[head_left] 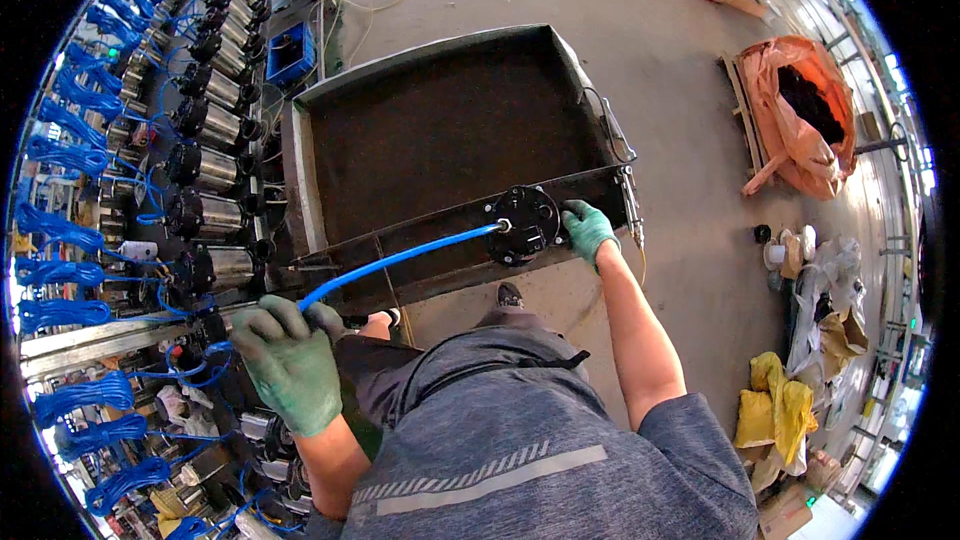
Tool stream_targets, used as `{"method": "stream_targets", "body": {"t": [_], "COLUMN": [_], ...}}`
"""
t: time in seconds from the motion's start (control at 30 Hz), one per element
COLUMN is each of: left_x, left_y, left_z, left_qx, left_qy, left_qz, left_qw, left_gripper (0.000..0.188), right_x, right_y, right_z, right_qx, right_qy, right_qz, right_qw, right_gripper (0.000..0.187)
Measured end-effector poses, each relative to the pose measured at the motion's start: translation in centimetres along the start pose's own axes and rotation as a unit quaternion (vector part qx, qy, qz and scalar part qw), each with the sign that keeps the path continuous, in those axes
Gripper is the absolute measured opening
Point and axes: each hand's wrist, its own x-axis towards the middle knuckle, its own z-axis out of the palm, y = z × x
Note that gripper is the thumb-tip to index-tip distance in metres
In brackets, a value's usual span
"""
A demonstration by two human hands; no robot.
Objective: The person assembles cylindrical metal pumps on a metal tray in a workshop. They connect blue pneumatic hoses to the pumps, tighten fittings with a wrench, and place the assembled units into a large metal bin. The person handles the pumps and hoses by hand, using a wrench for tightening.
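My left hand [290, 365], in a green glove with dark, worn fingers, is closed around a thick blue cable [400, 258]. The cable arches to the right and enters a fitting on the round black end of a pump [525, 225]. This pump stands at the near edge of a large rectangular metal tank [298, 170]; its lower body is out of sight. At the pump's right edge my right hand [588, 230], in a green glove too, has its fingers curled against the black rim. Part of that grip is hidden.
Rows of steel-bodied pumps [215, 125] with coiled blue cables [75, 230] line the left side. A blue crate [290, 54] sits beyond the tank's left corner. Rightward on the floor are an orange bulk bag [790, 140] on a pallet and yellow sacks [775, 410].
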Motion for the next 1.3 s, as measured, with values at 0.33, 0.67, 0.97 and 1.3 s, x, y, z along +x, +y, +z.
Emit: {"method": "stream_targets", "body": {"t": [0.33, 0.67, 0.97, 1.3], "left_x": [2.3, 1.5, 2.6, 2.5], "left_y": [-0.8, 3.5, 0.3, -0.2], "left_z": [-12.4, -7.5, -0.6, -0.8], "left_qx": [0.081, 0.015, 0.007, -0.001], "left_qy": [0.145, 0.062, 0.005, -0.018], "left_qz": [0.010, 0.073, -0.028, -0.026], "left_qw": [0.986, 0.995, 1.000, 1.000], "left_gripper": [0.034, 0.035, 0.038, 0.042], "right_x": [-7.6, -6.5, -1.9, -1.7], "right_y": [-16.3, -12.9, -2.7, -2.4], "right_z": [3.0, 2.5, 1.5, 1.5], "right_qx": [-0.102, 0.025, -0.295, -0.303], "right_qy": [-0.030, -0.053, 0.053, 0.065], "right_qz": [-0.229, -0.166, -0.118, -0.120], "right_qw": [0.968, 0.984, 0.947, 0.943], "right_gripper": [0.044, 0.028, 0.027, 0.028]}}
